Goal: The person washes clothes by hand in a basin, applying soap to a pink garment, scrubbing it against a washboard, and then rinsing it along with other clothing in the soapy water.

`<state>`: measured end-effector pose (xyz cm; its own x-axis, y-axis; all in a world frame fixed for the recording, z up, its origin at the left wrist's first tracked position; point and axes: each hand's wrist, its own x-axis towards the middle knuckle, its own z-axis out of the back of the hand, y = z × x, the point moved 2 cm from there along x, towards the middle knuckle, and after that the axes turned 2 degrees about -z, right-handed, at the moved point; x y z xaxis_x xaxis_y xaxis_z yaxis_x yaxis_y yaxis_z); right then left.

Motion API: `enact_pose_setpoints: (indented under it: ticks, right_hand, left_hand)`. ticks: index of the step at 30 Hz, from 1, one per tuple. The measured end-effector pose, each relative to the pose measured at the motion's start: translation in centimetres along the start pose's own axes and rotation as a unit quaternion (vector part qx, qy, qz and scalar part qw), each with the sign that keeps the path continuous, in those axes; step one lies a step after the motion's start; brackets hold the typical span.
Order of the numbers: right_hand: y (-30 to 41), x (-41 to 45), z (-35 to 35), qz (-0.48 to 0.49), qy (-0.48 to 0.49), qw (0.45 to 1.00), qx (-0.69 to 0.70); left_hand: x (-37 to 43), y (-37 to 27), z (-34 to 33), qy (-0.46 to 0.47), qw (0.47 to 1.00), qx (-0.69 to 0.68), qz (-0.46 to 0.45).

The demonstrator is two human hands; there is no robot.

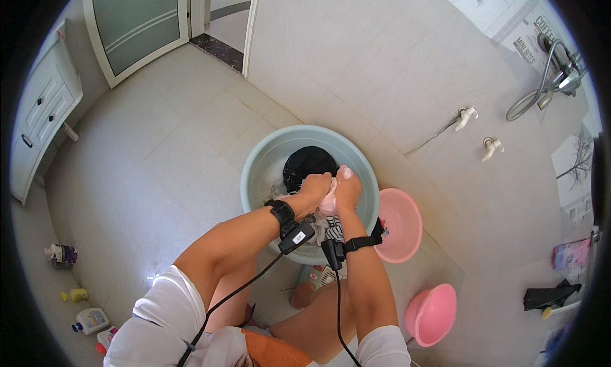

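Note:
A large light-blue plastic basin (249, 176) stands on the floor in front of me. Over it, my left hand (315, 189) and my right hand (348, 190) are close together, both closed on a wet pink cloth (328, 203). Some white suds show on the cloth at my right hand. Inside the basin, a black garment (309, 164) lies beyond my hands, and a black-and-white striped cloth (334, 228) lies nearer to me, with cloudy water around them. My forearms hide part of the basin. Each wrist wears a black strap with a cabled device.
A pink basin (403, 224) touches the blue one's right side; another pink basin (437, 314) stands nearer me. Two white taps (467, 118) and a shower fixture (565, 81) are on the right wall. Several bottles (92, 320) stand at left, below a white cabinet (47, 104).

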<state>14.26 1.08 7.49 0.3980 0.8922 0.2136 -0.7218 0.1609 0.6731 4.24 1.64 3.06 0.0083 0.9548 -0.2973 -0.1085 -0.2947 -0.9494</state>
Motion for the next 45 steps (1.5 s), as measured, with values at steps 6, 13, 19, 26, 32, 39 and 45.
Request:
enact_pose_setpoints:
  ticks: [6, 13, 19, 26, 32, 39, 45]
  right_hand:
    - [0.2, 0.5, 0.4, 0.002, 0.065, 0.978, 0.198]
    - [-1.1, 2.2, 1.5, -0.039, 0.152, 0.868, 0.472]
    - [-0.4, 2.2, 4.1, -0.041, 0.234, 0.791, 0.564]
    - [-0.4, 2.3, 5.6, -0.03, 0.203, 0.823, 0.529]
    - [0.3, 0.1, 6.5, 0.174, 0.264, 0.94, 0.131]
    - [-1.2, 0.8, 6.0, 0.149, 0.341, 0.922, 0.108]
    - [-1.0, 0.4, 6.4, 0.002, 0.308, 0.884, 0.35]
  left_hand:
    - [-0.4, -2.4, 2.5, 0.121, 0.985, -0.117, -0.038]
    - [0.5, -0.3, 3.4, 0.262, 0.952, 0.139, -0.082]
    - [-0.1, -1.6, 4.7, 0.031, 0.866, 0.218, -0.448]
    - [-0.9, -3.9, 6.6, 0.199, 0.96, -0.096, -0.17]
    - [-2.3, -5.7, 7.0, 0.1, 0.968, -0.201, -0.112]
    - [-1.9, -6.1, 9.2, 0.212, 0.9, -0.379, 0.046]
    - [-2.8, -4.4, 9.3, 0.309, 0.934, 0.135, -0.118]
